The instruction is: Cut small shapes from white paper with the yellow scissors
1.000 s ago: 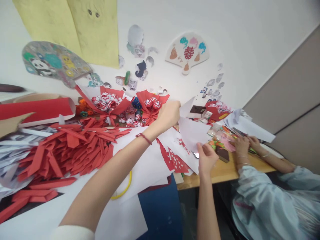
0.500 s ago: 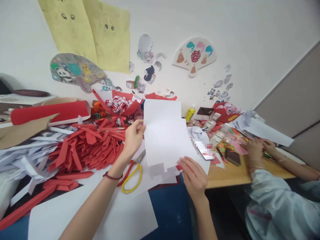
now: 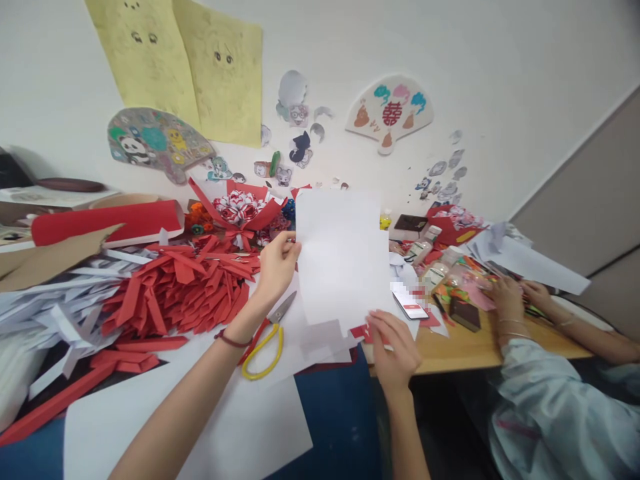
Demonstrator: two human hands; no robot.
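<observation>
In the head view, a sheet of white paper [image 3: 340, 260], stepped at its upper right and lower edges, is held upright above the table. My left hand [image 3: 281, 263] pinches its left edge between thumb and fingers. At the lower right corner, my right hand [image 3: 395, 347] has its fingertips closed on the sheet; a small red piece [image 3: 359, 331] shows beside them. Scissors [image 3: 263, 350] with one red and one yellow handle lie below my left hand, on more white paper [image 3: 240, 427].
A heap of folded red paper strips [image 3: 185, 287] and folded white strips [image 3: 60, 313] fills the left side. Behind stands a red-wrapped bouquet [image 3: 240, 207]. To the right are a phone [image 3: 410, 301], bottles [image 3: 443, 267] and another person's hands [image 3: 507, 307].
The paper in my hands has shifted slightly right and up, now covering more of the yellow bottle. My left hand moved right with it; my right hand stays at the lower corner.
</observation>
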